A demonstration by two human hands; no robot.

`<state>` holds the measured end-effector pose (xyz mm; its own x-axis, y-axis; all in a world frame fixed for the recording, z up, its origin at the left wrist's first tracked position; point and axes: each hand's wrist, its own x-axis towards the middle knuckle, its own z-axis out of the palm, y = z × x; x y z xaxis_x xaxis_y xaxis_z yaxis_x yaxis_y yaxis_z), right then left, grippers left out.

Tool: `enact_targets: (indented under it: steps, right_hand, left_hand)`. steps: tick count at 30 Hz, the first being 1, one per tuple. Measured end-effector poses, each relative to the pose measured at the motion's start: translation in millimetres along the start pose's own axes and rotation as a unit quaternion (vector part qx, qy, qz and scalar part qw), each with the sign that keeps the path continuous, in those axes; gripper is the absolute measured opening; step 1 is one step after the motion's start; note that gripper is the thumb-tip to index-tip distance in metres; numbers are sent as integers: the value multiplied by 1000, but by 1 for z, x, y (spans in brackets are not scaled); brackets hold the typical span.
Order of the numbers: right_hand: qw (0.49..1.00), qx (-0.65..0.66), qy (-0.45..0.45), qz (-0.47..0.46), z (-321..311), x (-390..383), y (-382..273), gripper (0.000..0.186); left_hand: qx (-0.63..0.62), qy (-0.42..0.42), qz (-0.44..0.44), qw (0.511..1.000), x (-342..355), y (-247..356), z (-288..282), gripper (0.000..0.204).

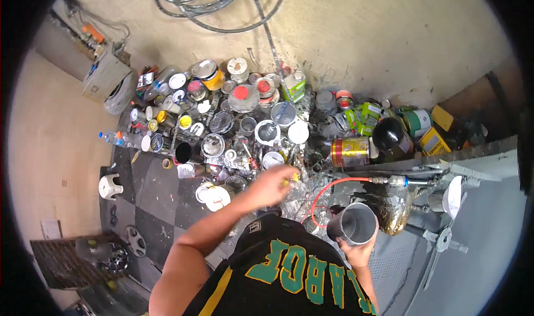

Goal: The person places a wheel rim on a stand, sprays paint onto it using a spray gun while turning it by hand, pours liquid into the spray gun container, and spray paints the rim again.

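Note:
My left hand point(272, 183) is closed at the middle of the cluttered work surface, with a small yellow item point(293, 178) at its fingertips that I cannot make out clearly. My right hand point(357, 249) grips a grey, open-topped cylindrical cup point(357, 225) from below and the right side. A red hose point(326, 187) curves beside the cup to a metal fitting point(396, 181). A crumpled gold object point(394, 210) sits right of the cup. White round containers point(217, 196) stand left of my left hand, and a white-lidded tub point(273, 159) is just beyond it.
Many paint cans and tubs point(213, 145) crowd the area ahead. A gold-and-red can point(350, 151) and green containers point(367, 117) lie at the back right. A white stool point(110, 186) stands on the checkered floor at left. A coiled black hose point(222, 10) lies beyond everything.

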<state>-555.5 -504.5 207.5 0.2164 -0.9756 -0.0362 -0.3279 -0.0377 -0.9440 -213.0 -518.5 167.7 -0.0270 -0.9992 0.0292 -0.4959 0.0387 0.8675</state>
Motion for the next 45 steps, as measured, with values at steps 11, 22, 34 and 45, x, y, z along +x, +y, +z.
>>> enact_targets:
  steps: [11,22,34,45]
  right_hand:
    - [984,-77,161,24,-16,-30,6,113]
    - [961,-90,243,100,-26,-56,4,109]
    - [967,-34,230,105,-20,-44,9,106]
    - [977,-50,173,115,-1,-23,-5,103]
  left_hand:
    - [482,-159,-54,860,110,-145,-43,77]
    - [444,-218,-59,867,129,-191,-54,111]
    - [351,-110,-65,928,113,-193,-65,108]
    - [375,-194,-26,906,121,-177,-67,111]
